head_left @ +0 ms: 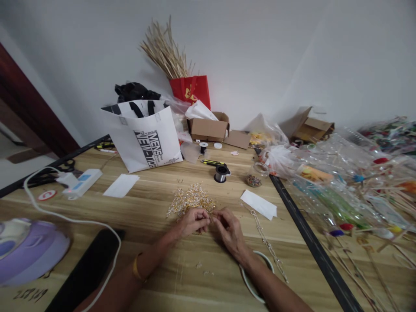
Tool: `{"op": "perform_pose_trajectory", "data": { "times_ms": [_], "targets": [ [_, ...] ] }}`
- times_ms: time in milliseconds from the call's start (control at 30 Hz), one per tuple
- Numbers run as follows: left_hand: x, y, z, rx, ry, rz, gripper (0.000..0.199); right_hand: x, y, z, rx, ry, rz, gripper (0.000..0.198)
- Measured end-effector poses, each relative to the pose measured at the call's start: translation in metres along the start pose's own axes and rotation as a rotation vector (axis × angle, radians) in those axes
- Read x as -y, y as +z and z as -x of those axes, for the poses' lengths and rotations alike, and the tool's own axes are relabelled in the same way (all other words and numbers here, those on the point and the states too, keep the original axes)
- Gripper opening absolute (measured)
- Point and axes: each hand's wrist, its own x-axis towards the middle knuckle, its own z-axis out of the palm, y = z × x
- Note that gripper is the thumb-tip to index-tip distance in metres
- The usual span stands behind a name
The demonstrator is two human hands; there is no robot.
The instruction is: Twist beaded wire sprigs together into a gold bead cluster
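My left hand (pixel 196 221) and my right hand (pixel 228 228) meet at the near edge of a pile of gold and clear beads (pixel 191 197) on the wooden table. Both have their fingers pinched together, close to each other. Whatever lies between the fingertips is too small to make out. A beaded chain (pixel 264 238) lies to the right of my right hand. Under my right forearm is a pale ring (pixel 248 281), partly covered. A few loose beads (pixel 208 273) rest on the wood between my forearms.
Behind the pile stand a wire spool (pixel 221 174), a yellow-black cutter (pixel 212 163) and a bead jar (pixel 255 177). White papers (pixel 259 203) lie at right. A white bag (pixel 146 138) stands back left, near a power strip (pixel 85 183). Plastic bottles (pixel 338 195) crowd the right side.
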Motion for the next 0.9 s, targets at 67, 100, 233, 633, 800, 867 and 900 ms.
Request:
{"op": "perform_pose_trajectory", "data": {
  "times_ms": [67,100,233,633,800,867,900],
  "targets": [
    [0.0002,0.0004,-0.0004,0.001,0.010,-0.005,0.037,0.0003,0.0004,0.0002,0.025,0.004,0.011,0.017],
    [0.0000,0.0006,-0.0004,0.003,0.017,-0.010,0.037,0.0004,0.0004,0.0003,0.039,0.004,0.010,0.017],
    [-0.0010,0.0014,0.0006,0.016,0.030,-0.032,0.037,0.0008,0.0000,0.0001,0.062,-0.016,-0.003,0.015],
    [0.0026,0.0037,-0.0001,0.043,0.037,-0.047,0.034,0.0033,-0.0013,-0.0014,0.076,-0.027,-0.102,0.013],
    [0.0057,0.0040,-0.0007,0.039,0.045,-0.042,0.033,0.0023,-0.0009,-0.0022,0.040,0.028,-0.183,0.014],
    [0.0058,0.0042,-0.0007,0.037,0.041,-0.043,0.033,0.0022,-0.0001,-0.0022,0.050,0.092,-0.272,0.015],
    [0.0053,0.0043,-0.0005,0.036,0.037,-0.046,0.033,0.0021,0.0004,-0.0021,0.062,0.134,-0.332,0.016]
  ]
}}
